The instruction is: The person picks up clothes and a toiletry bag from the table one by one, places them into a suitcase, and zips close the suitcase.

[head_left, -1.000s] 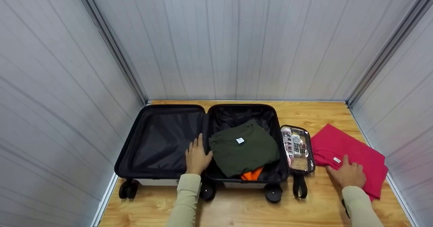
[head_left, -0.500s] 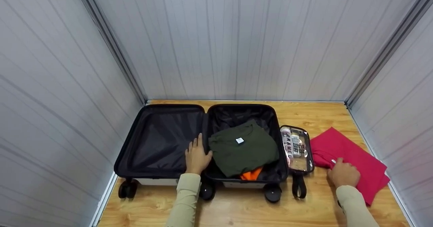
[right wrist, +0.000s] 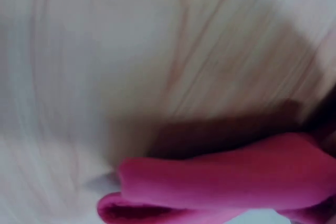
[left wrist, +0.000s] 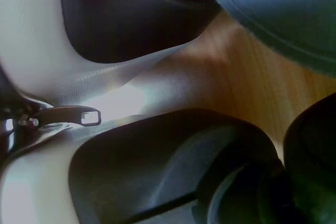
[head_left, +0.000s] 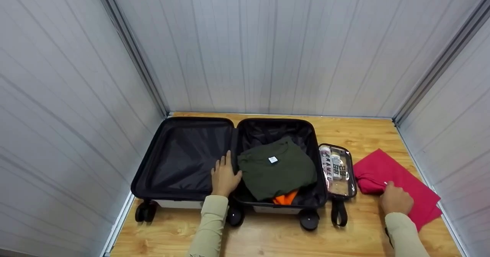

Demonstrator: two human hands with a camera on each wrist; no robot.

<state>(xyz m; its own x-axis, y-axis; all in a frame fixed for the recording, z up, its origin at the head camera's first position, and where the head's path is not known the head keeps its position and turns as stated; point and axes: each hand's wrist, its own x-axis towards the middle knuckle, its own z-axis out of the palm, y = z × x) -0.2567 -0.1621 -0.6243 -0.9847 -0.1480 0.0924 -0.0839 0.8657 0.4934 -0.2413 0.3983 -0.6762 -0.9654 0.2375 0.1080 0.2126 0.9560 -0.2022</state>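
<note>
An open black-lined suitcase (head_left: 191, 153) lies flat on the floor. My left hand (head_left: 224, 178) rests with extended fingers on its middle edge, between the two halves. In the right half is a folded dark green T-shirt (head_left: 281, 176), with a bit of orange cloth (head_left: 285, 198) showing under it. My right hand (head_left: 396, 199) grips the near edge of a folded red T-shirt (head_left: 402, 176) on the floor at the right; its fingertips are hidden. In the right wrist view, the folded red edge stands out over the floor. The left wrist view shows a zipper pull (left wrist: 68, 116) and dark suitcase parts.
Between suitcase and red T-shirt lies a clear toiletry bag (head_left: 338, 172) with bottles inside and a black strap (head_left: 338, 213). Suitcase wheels (head_left: 309, 219) stick out toward me. Pale panel walls (head_left: 275, 50) close in the wooden floor (head_left: 275, 238) at the back and both sides.
My right hand's fingers have curled onto the red T-shirt's near edge. That T-shirt has shifted and turned slightly toward me. My left hand stays put on the suitcase.
</note>
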